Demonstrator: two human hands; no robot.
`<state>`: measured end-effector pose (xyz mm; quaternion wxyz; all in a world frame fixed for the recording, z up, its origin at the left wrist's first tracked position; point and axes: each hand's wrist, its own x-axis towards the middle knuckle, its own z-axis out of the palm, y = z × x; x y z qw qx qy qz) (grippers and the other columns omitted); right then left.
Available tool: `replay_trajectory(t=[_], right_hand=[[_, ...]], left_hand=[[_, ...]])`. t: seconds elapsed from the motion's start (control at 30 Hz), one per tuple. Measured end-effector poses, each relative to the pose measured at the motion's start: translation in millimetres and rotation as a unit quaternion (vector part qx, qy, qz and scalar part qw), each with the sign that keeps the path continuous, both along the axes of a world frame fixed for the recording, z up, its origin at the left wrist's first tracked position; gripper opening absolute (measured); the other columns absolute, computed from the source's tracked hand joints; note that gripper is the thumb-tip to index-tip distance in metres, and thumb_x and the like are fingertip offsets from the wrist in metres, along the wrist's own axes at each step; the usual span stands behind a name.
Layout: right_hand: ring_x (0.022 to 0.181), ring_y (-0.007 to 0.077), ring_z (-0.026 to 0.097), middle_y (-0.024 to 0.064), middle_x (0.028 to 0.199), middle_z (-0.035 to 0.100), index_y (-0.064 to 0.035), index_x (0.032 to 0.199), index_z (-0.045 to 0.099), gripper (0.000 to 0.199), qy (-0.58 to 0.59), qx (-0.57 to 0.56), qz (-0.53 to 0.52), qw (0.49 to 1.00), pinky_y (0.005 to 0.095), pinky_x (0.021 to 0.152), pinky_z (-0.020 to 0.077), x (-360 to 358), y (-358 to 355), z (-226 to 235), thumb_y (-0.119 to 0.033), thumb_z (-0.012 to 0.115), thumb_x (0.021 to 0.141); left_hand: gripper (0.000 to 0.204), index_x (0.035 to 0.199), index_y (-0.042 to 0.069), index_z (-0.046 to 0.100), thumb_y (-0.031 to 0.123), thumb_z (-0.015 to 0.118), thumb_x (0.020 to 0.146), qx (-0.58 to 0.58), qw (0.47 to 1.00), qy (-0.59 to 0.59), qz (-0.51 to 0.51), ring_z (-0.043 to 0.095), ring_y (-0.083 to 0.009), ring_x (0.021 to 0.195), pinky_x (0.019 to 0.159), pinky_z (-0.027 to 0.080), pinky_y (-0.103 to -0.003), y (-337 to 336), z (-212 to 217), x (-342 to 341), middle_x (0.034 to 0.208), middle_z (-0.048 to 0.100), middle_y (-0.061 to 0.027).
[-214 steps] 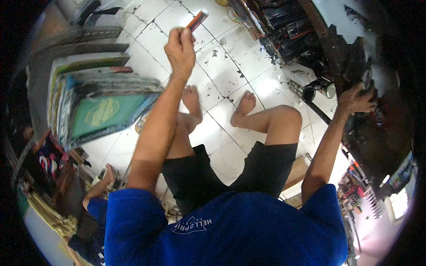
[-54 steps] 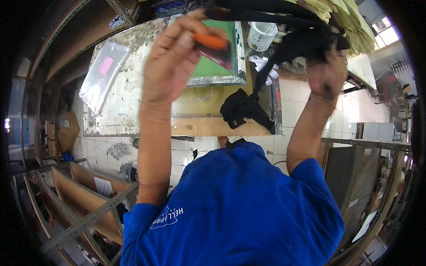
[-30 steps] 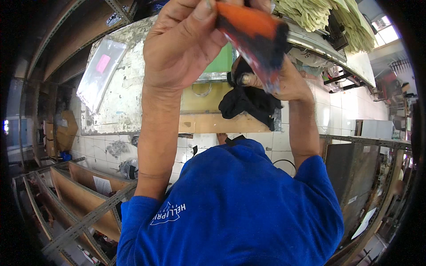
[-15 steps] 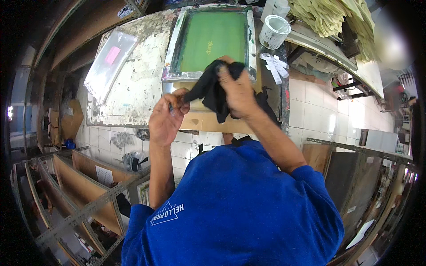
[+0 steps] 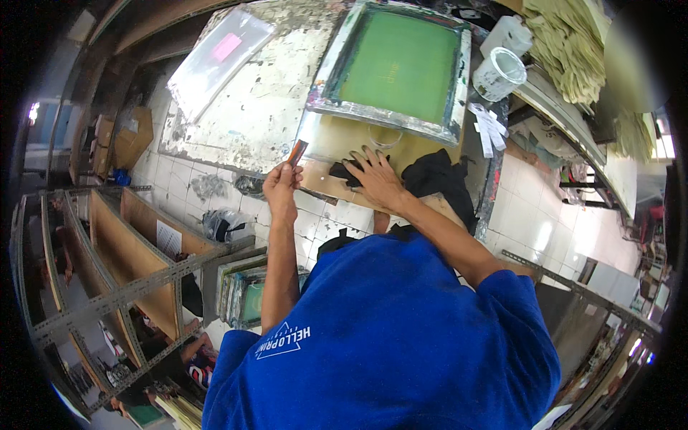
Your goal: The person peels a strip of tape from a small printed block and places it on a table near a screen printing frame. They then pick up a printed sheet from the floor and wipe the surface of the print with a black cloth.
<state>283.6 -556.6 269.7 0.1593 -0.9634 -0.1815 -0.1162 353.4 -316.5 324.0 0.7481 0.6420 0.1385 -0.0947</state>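
Observation:
My left hand grips a small orange and dark scraper and holds it upright over the front edge of the worn print table. My right hand presses flat on a black rag that lies on a tan wooden board. A larger heap of black cloth lies just to the right of that hand. Behind the board rests a green mesh screen frame.
A white plastic cup and a white jug stand right of the frame, with stacked pale sheets behind. A clear plastic sleeve lies at the table's left. Metal shelving stands on the left; white floor tiles on the right.
Both hands have come down from in front of the camera to the table. The right hand now presses the black rag flat on the board, and the left holds the scraper off to the side.

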Motion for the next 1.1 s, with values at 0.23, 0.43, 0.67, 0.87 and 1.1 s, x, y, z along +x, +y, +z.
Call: replay_trajectory(t=[0.23,0.43,0.67,0.87,1.1], right_hand=[[0.12,0.037,0.054,0.0142,0.126,0.055,-0.0067,0.128,0.058,0.05,0.196,0.048,0.057,0.978,0.046,0.091,0.05,7.9,-11.8,-7.8,-0.013,0.065,0.079],[0.097,0.0406,0.063,0.0234,0.112,0.061,0.003,0.119,0.057,0.04,0.143,0.402,-0.028,0.904,0.0439,0.089,0.0499,17.4,-22.7,55.9,-0.006,0.059,0.08],[0.098,0.0284,0.065,0.023,0.106,0.066,0.0038,0.118,0.056,0.036,0.145,0.521,-0.068,0.838,0.0363,0.089,0.0487,15.5,-88.1,171.9,0.0,0.067,0.084],[0.098,0.0174,0.064,0.0151,0.108,0.069,0.0013,0.119,0.06,0.027,0.06,0.477,-0.244,0.842,0.0324,0.086,0.05,8.0,-179.5,236.6,-0.01,0.061,0.095],[0.097,0.032,0.067,0.0207,0.104,0.07,-0.0015,0.122,0.056,0.032,-0.165,0.251,-0.38,0.875,0.04,0.083,0.0501,71.0,-354.9,240.7,-0.022,0.058,0.098]], left_hand=[[0.023,0.119,-0.002,0.062,0.01,0.052,0.101,0.01,1.0,-0.024,-0.017,0.061,-0.0095,0.073,0.064,0.045,-0.023,-13.6,-12.1,0.6,0.098,0.072,-0.0092],[0.024,0.119,-0.001,0.061,0.01,0.052,0.1,0.071,0.997,-0.032,0.024,0.061,-0.01,0.073,0.063,0.045,-0.024,-8.0,-42.4,1.7,0.091,0.069,-0.0067],[0.02,0.113,-0.004,0.059,0.008,0.048,0.102,0.147,0.983,-0.1,0.047,0.06,-0.0133,0.079,0.072,0.052,-0.027,-25.0,-70.4,27.8,0.092,0.064,-0.0073],[0.027,0.113,-0.003,0.063,0.017,0.05,0.101,0.383,0.903,-0.174,0.083,0.066,-0.0291,0.075,0.07,0.051,-0.04,-18.4,-92.8,39.2,0.087,0.07,-0.0182],[0.031,0.11,-0.001,0.064,0.026,0.051,0.101,0.48,0.856,-0.169,0.087,0.065,-0.041,0.082,0.075,0.049,-0.047,-39.1,-81.9,35.1,0.094,0.069,-0.0231]])
